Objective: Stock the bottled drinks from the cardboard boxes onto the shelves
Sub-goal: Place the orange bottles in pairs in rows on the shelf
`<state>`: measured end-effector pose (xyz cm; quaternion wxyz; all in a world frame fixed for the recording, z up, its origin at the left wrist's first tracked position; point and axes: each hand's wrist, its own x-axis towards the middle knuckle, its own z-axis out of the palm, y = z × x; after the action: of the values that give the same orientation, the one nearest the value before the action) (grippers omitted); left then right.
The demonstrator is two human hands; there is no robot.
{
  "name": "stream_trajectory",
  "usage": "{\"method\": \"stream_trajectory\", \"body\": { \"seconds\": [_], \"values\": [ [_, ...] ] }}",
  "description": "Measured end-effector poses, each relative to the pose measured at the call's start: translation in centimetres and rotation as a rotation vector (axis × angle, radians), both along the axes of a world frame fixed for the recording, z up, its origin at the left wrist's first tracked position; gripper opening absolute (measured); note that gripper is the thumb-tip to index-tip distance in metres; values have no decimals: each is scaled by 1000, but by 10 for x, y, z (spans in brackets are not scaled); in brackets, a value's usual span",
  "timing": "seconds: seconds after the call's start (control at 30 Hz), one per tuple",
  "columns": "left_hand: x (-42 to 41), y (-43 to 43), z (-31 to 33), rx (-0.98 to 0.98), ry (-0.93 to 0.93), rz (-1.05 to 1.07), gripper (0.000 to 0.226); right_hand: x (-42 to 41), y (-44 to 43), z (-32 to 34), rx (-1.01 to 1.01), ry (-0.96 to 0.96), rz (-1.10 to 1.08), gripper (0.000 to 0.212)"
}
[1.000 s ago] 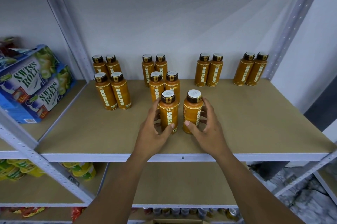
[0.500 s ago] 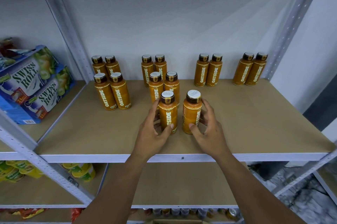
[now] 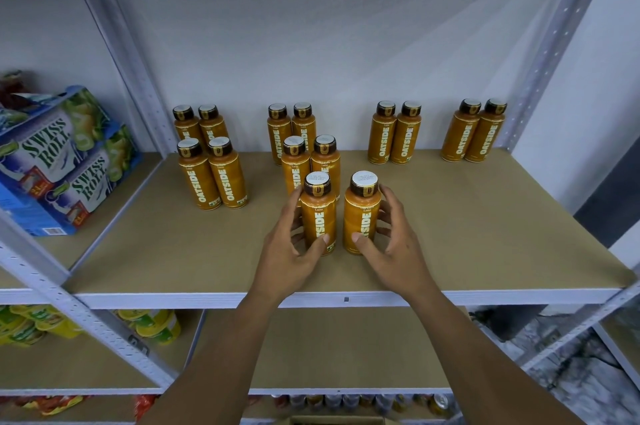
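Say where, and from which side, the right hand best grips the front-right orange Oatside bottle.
Around the straight middle of the front-right orange plastic bottle, from its right: it stands upright, a cylinder under a narrower neck, and its twin bottle stands close on the left. The right hand grips there.

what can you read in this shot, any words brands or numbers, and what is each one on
"OATSIDE": down the labels of the orange plastic bottles.
"SWISS ROLL": on the blue and white cardboard cartons on the left shelf.
"Latte": small print on the shoulder of the front right bottle; the line above it is blurred.
Print on the white bottle caps and on the yellow packs below: too small to read.
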<state>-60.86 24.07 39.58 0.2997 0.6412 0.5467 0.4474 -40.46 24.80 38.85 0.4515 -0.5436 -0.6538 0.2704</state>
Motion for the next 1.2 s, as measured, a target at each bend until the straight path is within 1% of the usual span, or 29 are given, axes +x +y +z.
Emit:
{"method": "stream_trajectory", "body": {
  "seconds": [0.53,1.2],
  "values": [
    [-2,2,-1,-6,-3,-45,96,1,-2,0,9,24,61,88],
    [-2,1,-2,7,-11,-68,97,1,-5,3,33,15,65,88]
  ]
}}
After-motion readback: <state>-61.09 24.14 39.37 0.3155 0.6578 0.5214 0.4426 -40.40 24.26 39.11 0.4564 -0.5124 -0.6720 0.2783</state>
